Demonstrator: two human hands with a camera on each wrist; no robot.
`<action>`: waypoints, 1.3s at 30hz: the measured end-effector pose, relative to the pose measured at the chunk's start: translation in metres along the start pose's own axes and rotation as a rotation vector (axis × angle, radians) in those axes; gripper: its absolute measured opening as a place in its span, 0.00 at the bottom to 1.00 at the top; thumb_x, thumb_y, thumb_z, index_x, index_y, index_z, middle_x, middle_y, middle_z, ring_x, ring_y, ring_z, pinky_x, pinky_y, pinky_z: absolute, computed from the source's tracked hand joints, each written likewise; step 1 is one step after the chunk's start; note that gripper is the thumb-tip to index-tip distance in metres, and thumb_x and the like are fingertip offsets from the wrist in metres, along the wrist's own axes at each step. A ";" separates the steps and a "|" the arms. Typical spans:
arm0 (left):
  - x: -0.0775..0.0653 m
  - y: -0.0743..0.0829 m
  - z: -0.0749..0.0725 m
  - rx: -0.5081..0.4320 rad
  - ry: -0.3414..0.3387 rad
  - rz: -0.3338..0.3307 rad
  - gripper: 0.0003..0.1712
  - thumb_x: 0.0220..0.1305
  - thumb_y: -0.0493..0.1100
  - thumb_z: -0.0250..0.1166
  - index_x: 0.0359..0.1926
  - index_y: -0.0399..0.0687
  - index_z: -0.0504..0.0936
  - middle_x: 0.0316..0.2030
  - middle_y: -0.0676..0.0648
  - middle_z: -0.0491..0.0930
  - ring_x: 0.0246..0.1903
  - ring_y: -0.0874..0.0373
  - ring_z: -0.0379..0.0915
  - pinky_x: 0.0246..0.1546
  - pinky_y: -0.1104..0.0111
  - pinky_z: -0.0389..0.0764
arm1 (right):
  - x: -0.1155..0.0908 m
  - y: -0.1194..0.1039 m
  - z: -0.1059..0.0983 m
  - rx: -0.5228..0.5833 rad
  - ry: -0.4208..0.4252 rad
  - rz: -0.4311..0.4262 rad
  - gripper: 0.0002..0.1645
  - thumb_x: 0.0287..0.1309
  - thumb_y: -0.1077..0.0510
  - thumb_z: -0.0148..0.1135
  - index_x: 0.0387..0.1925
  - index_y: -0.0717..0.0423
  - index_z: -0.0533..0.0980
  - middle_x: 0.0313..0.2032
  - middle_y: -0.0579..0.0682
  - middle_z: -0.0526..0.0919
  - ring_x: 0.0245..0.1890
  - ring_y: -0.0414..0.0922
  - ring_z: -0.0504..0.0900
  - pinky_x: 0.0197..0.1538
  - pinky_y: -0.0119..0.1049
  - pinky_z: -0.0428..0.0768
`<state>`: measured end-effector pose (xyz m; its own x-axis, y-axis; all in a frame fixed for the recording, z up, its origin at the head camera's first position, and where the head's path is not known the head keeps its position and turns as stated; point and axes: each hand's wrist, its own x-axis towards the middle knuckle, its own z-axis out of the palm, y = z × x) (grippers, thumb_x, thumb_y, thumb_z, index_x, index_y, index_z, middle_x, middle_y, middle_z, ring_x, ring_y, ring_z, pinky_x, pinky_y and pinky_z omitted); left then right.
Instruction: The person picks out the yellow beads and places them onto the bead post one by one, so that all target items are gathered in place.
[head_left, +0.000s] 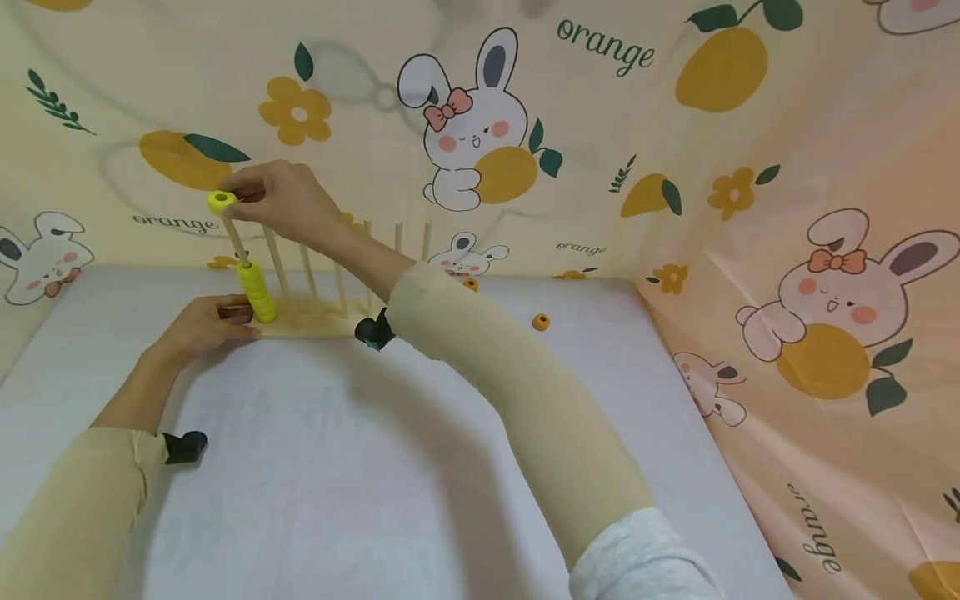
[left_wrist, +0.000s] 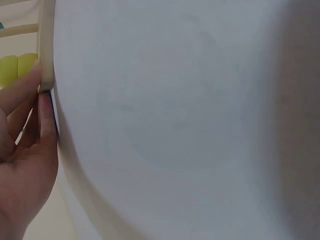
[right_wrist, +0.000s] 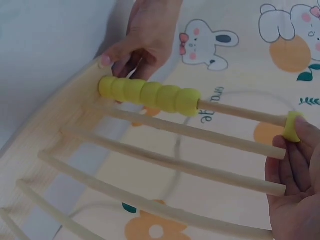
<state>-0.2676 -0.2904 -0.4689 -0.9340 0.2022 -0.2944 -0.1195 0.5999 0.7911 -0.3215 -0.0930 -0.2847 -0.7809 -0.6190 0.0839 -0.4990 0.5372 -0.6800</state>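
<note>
A wooden peg rack (head_left: 307, 321) stands at the back left of the table, its upright pegs in a row. On the leftmost peg several yellow beads (right_wrist: 150, 93) form a stack at the bottom. My right hand (head_left: 281, 198) pinches another yellow bead (head_left: 215, 205) at the tip of this peg; the right wrist view shows the bead (right_wrist: 291, 127) against the peg's end, between thumb and fingers. Low beside the stack, my left hand (head_left: 204, 327) grips the end of the rack's base. In the left wrist view its thumb and fingers close about the base's corner (left_wrist: 46, 82).
Two orange beads, one nearer (head_left: 536, 324) and one farther back (head_left: 470, 284), lie right of the rack. Patterned cloth (head_left: 360, 142) hangs behind and along the right side of the white table (head_left: 315, 500). Black wrist cameras (head_left: 187, 448) protrude from both sleeves.
</note>
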 end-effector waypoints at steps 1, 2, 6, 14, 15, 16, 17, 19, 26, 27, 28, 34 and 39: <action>0.000 0.001 0.000 -0.001 -0.002 0.002 0.46 0.64 0.43 0.69 0.72 0.25 0.55 0.67 0.25 0.62 0.67 0.32 0.59 0.69 0.43 0.60 | 0.000 0.000 0.000 -0.004 -0.002 0.000 0.23 0.59 0.52 0.70 0.57 0.46 0.81 0.46 0.36 0.86 0.43 0.27 0.81 0.44 0.15 0.75; 0.000 0.001 0.000 0.002 -0.002 0.003 0.46 0.64 0.44 0.69 0.72 0.26 0.55 0.67 0.25 0.62 0.67 0.33 0.59 0.69 0.43 0.60 | 0.000 0.000 0.001 -0.003 -0.005 0.000 0.23 0.59 0.52 0.70 0.57 0.47 0.81 0.46 0.36 0.86 0.43 0.27 0.81 0.44 0.15 0.75; 0.001 -0.001 0.001 0.017 -0.003 0.007 0.47 0.64 0.45 0.69 0.73 0.26 0.55 0.67 0.25 0.63 0.67 0.32 0.60 0.69 0.43 0.59 | -0.001 0.000 0.002 0.000 -0.015 0.004 0.22 0.60 0.53 0.70 0.57 0.48 0.82 0.46 0.37 0.87 0.44 0.27 0.81 0.44 0.15 0.76; 0.005 -0.006 0.003 0.015 0.008 0.028 0.47 0.64 0.46 0.70 0.72 0.27 0.56 0.67 0.27 0.64 0.66 0.35 0.63 0.68 0.46 0.63 | -0.004 0.001 0.000 -0.029 0.000 0.036 0.21 0.61 0.49 0.68 0.55 0.47 0.82 0.48 0.34 0.86 0.46 0.26 0.81 0.46 0.14 0.74; 0.005 -0.007 0.003 0.018 0.011 0.029 0.47 0.64 0.47 0.70 0.72 0.27 0.57 0.67 0.27 0.64 0.66 0.35 0.63 0.68 0.46 0.63 | -0.004 0.001 -0.001 -0.027 0.006 0.035 0.21 0.61 0.49 0.68 0.55 0.47 0.83 0.48 0.34 0.86 0.46 0.26 0.81 0.45 0.14 0.74; 0.005 -0.007 0.003 0.018 0.013 0.030 0.47 0.63 0.47 0.70 0.72 0.27 0.57 0.67 0.28 0.65 0.66 0.36 0.63 0.68 0.47 0.64 | -0.005 0.001 -0.002 -0.020 0.011 0.037 0.21 0.61 0.49 0.68 0.55 0.47 0.83 0.47 0.34 0.86 0.45 0.26 0.81 0.45 0.14 0.74; 0.004 -0.007 0.003 0.015 0.013 0.032 0.47 0.63 0.46 0.70 0.72 0.27 0.57 0.67 0.27 0.65 0.66 0.36 0.63 0.68 0.46 0.63 | -0.005 0.001 -0.003 -0.012 0.016 0.035 0.20 0.61 0.49 0.68 0.55 0.47 0.83 0.47 0.34 0.86 0.45 0.26 0.81 0.45 0.14 0.75; 0.004 -0.007 0.003 0.015 0.012 0.030 0.47 0.63 0.46 0.70 0.72 0.27 0.56 0.67 0.27 0.64 0.66 0.36 0.63 0.68 0.46 0.63 | -0.007 0.001 -0.006 0.007 0.025 0.032 0.19 0.62 0.50 0.68 0.54 0.47 0.83 0.47 0.34 0.86 0.45 0.26 0.81 0.45 0.14 0.74; 0.001 -0.003 0.002 0.003 0.007 0.024 0.50 0.63 0.47 0.71 0.73 0.26 0.54 0.67 0.25 0.62 0.66 0.33 0.61 0.68 0.44 0.61 | -0.014 0.003 -0.016 0.109 0.042 0.002 0.20 0.62 0.51 0.68 0.55 0.48 0.83 0.47 0.35 0.86 0.44 0.25 0.81 0.46 0.13 0.74; 0.001 -0.003 0.002 0.003 0.008 0.024 0.49 0.63 0.47 0.71 0.73 0.26 0.55 0.67 0.26 0.62 0.66 0.33 0.61 0.68 0.43 0.61 | -0.016 0.004 -0.017 0.119 0.045 -0.009 0.20 0.62 0.51 0.68 0.55 0.48 0.82 0.48 0.36 0.86 0.44 0.25 0.81 0.46 0.13 0.74; 0.001 -0.003 0.002 0.004 0.009 0.023 0.49 0.63 0.47 0.71 0.73 0.26 0.55 0.67 0.25 0.63 0.66 0.33 0.61 0.68 0.43 0.61 | -0.019 0.005 -0.019 0.134 0.046 -0.017 0.20 0.62 0.51 0.68 0.56 0.48 0.82 0.48 0.36 0.86 0.44 0.25 0.81 0.47 0.13 0.74; 0.001 -0.006 0.001 0.009 0.011 0.023 0.49 0.63 0.46 0.70 0.73 0.26 0.55 0.67 0.25 0.63 0.67 0.33 0.60 0.68 0.42 0.60 | -0.039 0.008 -0.028 0.229 0.065 -0.010 0.21 0.63 0.53 0.67 0.57 0.50 0.81 0.49 0.38 0.86 0.45 0.26 0.81 0.49 0.15 0.75; 0.002 -0.005 0.001 0.017 0.016 0.021 0.49 0.63 0.47 0.71 0.72 0.26 0.55 0.66 0.26 0.64 0.66 0.33 0.62 0.68 0.43 0.61 | -0.060 0.008 -0.038 0.337 0.075 -0.010 0.21 0.63 0.57 0.67 0.57 0.55 0.80 0.49 0.41 0.86 0.45 0.28 0.82 0.50 0.17 0.76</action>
<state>-0.2686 -0.2927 -0.4742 -0.9415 0.2029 -0.2692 -0.0942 0.6085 0.7880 -0.2924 -0.0295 -0.2669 -0.8082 -0.5729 0.1362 -0.3643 0.3047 -0.8800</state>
